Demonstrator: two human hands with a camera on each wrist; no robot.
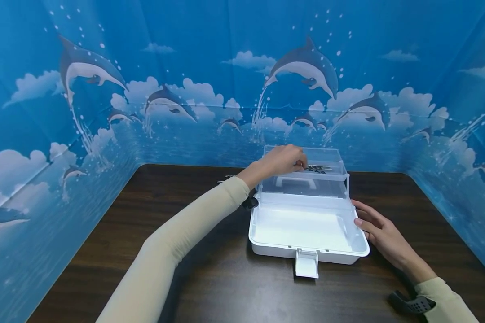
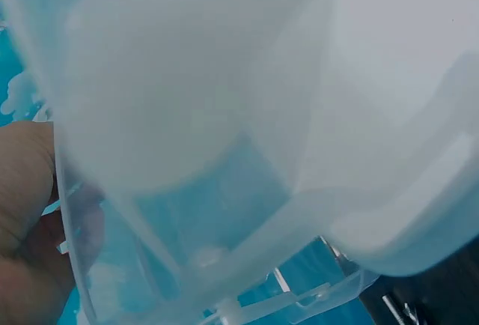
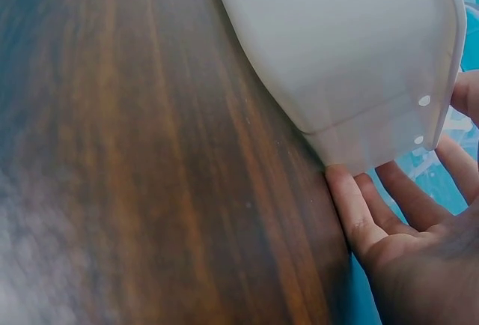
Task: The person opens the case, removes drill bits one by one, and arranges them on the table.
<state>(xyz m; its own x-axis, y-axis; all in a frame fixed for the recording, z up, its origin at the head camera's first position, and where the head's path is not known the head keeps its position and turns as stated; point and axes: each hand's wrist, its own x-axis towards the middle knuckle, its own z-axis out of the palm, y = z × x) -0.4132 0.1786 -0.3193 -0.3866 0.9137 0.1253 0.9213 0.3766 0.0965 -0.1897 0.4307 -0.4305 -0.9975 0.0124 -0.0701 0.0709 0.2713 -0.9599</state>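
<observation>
A white plastic storage box (image 1: pixel 303 224) lies open on the table, its front latch (image 1: pixel 307 264) hanging down. Behind the base stands its clear upper part with a raised tray (image 1: pixel 327 154). My left hand (image 1: pixel 284 160) reaches over this tray with bent fingers, beside thin dark and silvery pieces (image 1: pixel 318 169) in it. Close by the fingers in the left wrist view is a small bright sliver; whether they pinch it cannot be made out. At the box's right side, my right hand (image 1: pixel 380 233) grips the wall (image 3: pixel 359 123), thumb at the rim and fingers along the outside.
Thin silvery sticks (image 1: pixel 226 179) lie on the dark wooden table (image 1: pixel 202 273) behind the left forearm, partly hidden by it. A blue dolphin-print curtain (image 1: pixel 210 67) encloses the table's back and sides. Each wrist wears a black strap (image 1: pixel 412 303).
</observation>
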